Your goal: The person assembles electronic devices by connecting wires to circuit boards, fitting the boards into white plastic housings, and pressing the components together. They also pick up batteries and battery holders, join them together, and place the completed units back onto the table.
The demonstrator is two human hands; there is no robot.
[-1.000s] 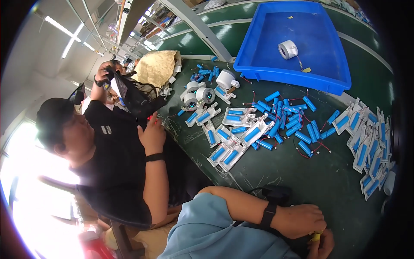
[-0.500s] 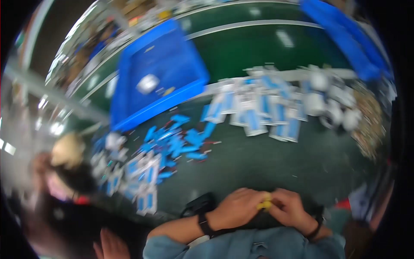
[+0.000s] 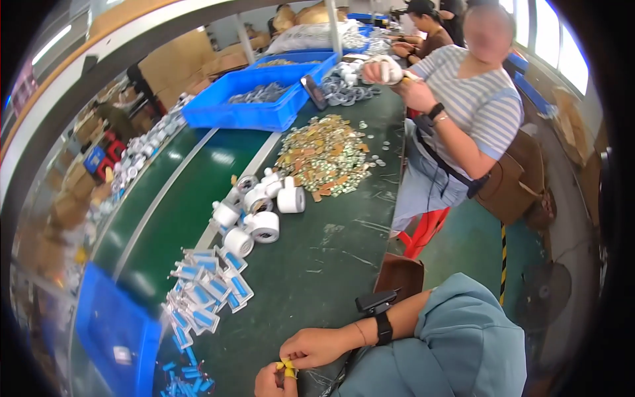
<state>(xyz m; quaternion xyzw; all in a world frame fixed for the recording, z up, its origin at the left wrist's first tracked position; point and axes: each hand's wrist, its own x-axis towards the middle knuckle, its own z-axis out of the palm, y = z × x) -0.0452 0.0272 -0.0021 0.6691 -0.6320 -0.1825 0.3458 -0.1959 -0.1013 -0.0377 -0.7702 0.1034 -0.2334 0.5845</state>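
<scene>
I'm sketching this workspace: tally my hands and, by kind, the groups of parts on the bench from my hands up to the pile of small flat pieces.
Hands, left hand and right hand: 2
Group of loose blue cylinders: 1
Group of white holders with blue cylinders: 1
Group of white round housings: 1
Pile of small flat pieces: 1
Total: 6

Beyond the heap of parts (image 3: pixel 324 159) were a phone (image 3: pixel 313 92) and a blue bin (image 3: pixel 238 120), while to its right stood a red stool (image 3: pixel 423 233) and a carton (image 3: pixel 510 188).
</scene>
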